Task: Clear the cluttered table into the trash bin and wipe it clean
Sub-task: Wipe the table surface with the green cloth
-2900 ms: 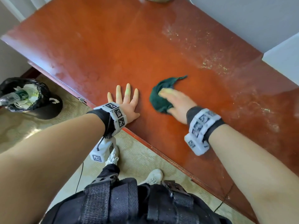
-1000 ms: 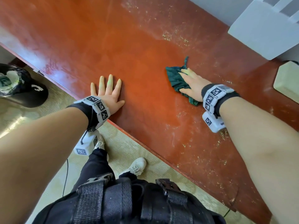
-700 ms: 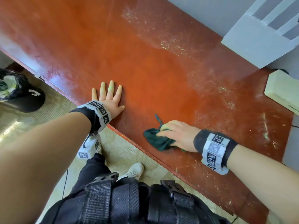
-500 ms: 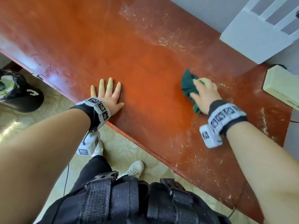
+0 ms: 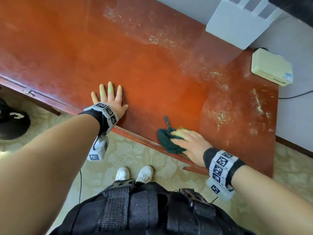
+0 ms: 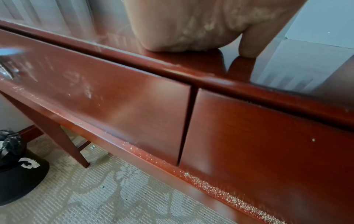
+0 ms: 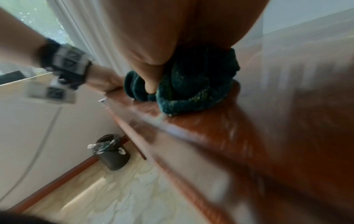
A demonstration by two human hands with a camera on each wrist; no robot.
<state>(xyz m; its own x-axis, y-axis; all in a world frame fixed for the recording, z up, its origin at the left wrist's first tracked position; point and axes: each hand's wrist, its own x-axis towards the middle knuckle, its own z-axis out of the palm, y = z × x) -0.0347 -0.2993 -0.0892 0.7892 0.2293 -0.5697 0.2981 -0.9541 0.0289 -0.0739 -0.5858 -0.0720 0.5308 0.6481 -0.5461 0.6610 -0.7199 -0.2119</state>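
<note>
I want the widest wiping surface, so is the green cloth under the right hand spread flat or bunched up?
Bunched up. The green cloth sits in thick rolled folds under the right hand at the table edge.

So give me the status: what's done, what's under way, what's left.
Done: clutter is off the table, rubbish fills the trash bin. Under way: right hand presses the green cloth at the near edge; left hand rests flat. Left: crumbs at the right end and back, plus the drawer ledge.

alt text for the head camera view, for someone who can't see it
A right hand presses a dark green cloth at the near edge of a dusty red-brown table. The left hand lies flat on the tabletop, fingers spread.
</note>
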